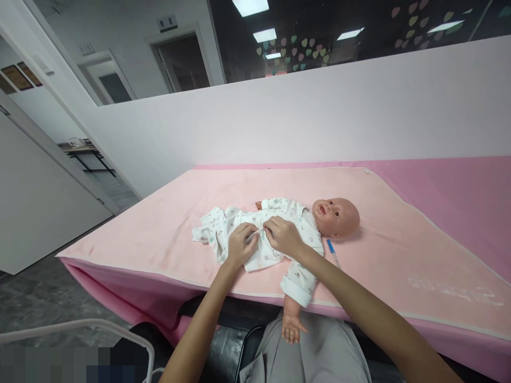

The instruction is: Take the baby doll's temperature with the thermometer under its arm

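A baby doll (336, 217) lies on its back, its head to the right, dressed in a white printed baby outfit (265, 260). Over the doll's belly, my left hand (240, 243) is closed with thumb and fingers on a thin white strip (256, 233) that looks like a cloth tie. My right hand (282, 234) pinches the other end of this strip, close to the left hand. The fingertips partly hide the strip. One doll arm (293, 319) hangs over the front table edge towards my lap.
Beside the doll's shoulder lies a slim blue-and-white stick (332, 251), perhaps a thermometer or pen. A pale pink mat (399, 255) covers the table over a darker pink cloth (447, 186). A white wall (319, 122) stands behind. A pale curved rail (99, 322) is at lower left.
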A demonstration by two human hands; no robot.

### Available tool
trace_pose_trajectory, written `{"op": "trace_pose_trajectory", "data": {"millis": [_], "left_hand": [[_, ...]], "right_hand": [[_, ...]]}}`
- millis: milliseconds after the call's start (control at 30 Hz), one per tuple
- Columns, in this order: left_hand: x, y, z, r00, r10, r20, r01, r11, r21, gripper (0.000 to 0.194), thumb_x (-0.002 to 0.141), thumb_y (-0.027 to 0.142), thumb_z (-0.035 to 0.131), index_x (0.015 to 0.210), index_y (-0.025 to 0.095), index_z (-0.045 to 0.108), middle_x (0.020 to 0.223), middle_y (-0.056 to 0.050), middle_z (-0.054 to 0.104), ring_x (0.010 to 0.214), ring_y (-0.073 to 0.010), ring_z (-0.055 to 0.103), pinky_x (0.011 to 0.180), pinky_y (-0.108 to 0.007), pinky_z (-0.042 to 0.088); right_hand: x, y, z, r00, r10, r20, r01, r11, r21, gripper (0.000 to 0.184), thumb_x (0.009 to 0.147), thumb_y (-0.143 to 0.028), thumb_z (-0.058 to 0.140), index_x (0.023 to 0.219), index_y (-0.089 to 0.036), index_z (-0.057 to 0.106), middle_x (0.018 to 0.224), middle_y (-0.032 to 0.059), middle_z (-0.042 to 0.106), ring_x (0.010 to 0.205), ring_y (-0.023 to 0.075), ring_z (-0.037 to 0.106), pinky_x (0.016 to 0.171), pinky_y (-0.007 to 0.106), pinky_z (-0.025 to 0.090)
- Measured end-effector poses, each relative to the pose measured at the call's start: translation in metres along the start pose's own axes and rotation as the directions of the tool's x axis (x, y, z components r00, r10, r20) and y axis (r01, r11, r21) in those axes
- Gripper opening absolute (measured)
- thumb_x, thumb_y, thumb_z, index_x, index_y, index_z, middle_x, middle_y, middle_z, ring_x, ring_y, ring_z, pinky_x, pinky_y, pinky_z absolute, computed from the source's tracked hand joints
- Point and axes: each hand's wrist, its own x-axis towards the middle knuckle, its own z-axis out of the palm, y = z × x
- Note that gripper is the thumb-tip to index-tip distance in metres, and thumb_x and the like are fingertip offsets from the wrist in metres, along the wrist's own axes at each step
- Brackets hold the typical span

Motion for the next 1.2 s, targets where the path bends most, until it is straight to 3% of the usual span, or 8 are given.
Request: {"op": "trace_pose_trajectory", "data": {"millis": [167,500,633,767,867,933,1033,1200], "left_hand": [[-0.001,0.0,0.0,0.999,-0.048,-0.019,0.047,0.998,-0.045,0.014,0.084,0.027,0.046,0.088,0.02,0.057,0.086,-0.005,0.061,0.084,-0.0171,0.057,0.077,-0.031,0.046],[-0.001,-0.002,0.003,0.999,0.042,0.003,-0.042,0.997,0.058,0.015,0.081,0.028,0.052,0.088,0.023,0.064,0.093,-0.004,0.062,0.09,-0.0179,0.056,0.082,-0.032,0.044],[0.002,-0.002,0.0,0.998,-0.013,0.062,0.01,0.999,0.043,0.01,0.078,0.029,0.054,0.081,0.022,0.06,0.092,-0.003,0.061,0.09,-0.0181,0.056,0.083,-0.032,0.044],[0.011,0.001,-0.005,0.984,-0.094,0.151,0.101,0.994,-0.04,0.008,0.076,0.028,0.054,0.077,0.021,0.058,0.09,-0.002,0.061,0.088,-0.0177,0.057,0.079,-0.032,0.044],[0.027,0.011,-0.005,0.982,-0.147,0.12,0.164,0.975,-0.152,0.012,0.078,0.03,0.052,0.084,0.021,0.059,0.091,-0.002,0.062,0.084,-0.016,0.057,0.077,-0.03,0.045],[0.042,0.024,0.001,0.99,-0.136,0.048,0.142,0.97,-0.197,0.015,0.08,0.031,0.051,0.088,0.021,0.059,0.094,-0.002,0.062,0.084,-0.0156,0.057,0.078,-0.03,0.044],[0.072,0.046,0.02,0.999,-0.042,0.016,0.045,0.98,-0.194,0.015,0.08,0.031,0.051,0.087,0.021,0.06,0.093,-0.002,0.063,0.084,-0.0162,0.057,0.081,-0.031,0.042],[0.111,0.057,0.071,0.998,-0.059,0.005,0.059,0.983,-0.177,0.016,0.077,0.027,0.051,0.086,0.019,0.062,0.091,-0.004,0.064,0.08,-0.0165,0.058,0.079,-0.032,0.044]], "right_hand": [[0.0,0.0,0.0,1.0,0.017,-0.016,-0.017,1.0,0.016,0.015,0.087,-0.017,0.041,0.085,-0.018,0.056,0.08,0.0034,0.058,0.077,0.014,0.052,0.064,0.025,0.035],[0.001,0.002,0.002,1.0,0.0,-0.013,0.0,1.0,0.001,0.015,0.084,-0.014,0.043,0.086,-0.019,0.057,0.082,0.0029,0.059,0.079,0.014,0.053,0.065,0.024,0.037],[-0.003,-0.004,-0.016,0.999,-0.024,0.032,0.024,1.0,0.002,0.017,0.084,-0.014,0.043,0.094,-0.017,0.057,0.095,0.0065,0.06,0.085,0.0161,0.055,0.072,0.027,0.041],[-0.035,-0.011,-0.054,0.986,0.158,-0.054,-0.157,0.987,0.02,0.024,0.083,-0.015,0.044,0.105,-0.018,0.054,0.107,0.008,0.059,0.096,0.019,0.054,0.081,0.031,0.042],[-0.078,-0.009,-0.078,0.899,0.39,-0.197,-0.408,0.911,-0.057,0.018,0.084,-0.019,0.045,0.097,-0.017,0.057,0.092,0.0075,0.062,0.088,0.0198,0.055,0.078,0.032,0.041],[-0.107,-0.007,-0.086,0.847,0.476,-0.237,-0.52,0.835,-0.182,0.016,0.084,-0.024,0.047,0.092,-0.016,0.059,0.085,0.008,0.062,0.082,0.0211,0.054,0.074,0.033,0.039],[-0.137,-0.005,-0.088,0.822,0.533,-0.202,-0.569,0.743,-0.352,0.022,0.082,-0.035,0.052,0.09,-0.016,0.061,0.078,0.0082,0.06,0.075,0.022,0.052,0.066,0.033,0.036],[-0.146,-0.005,-0.082,0.796,0.587,-0.149,-0.593,0.703,-0.393,0.015,0.079,-0.03,0.056,0.083,-0.017,0.062,0.074,0.0075,0.06,0.073,0.0226,0.052,0.064,0.034,0.035]]}}
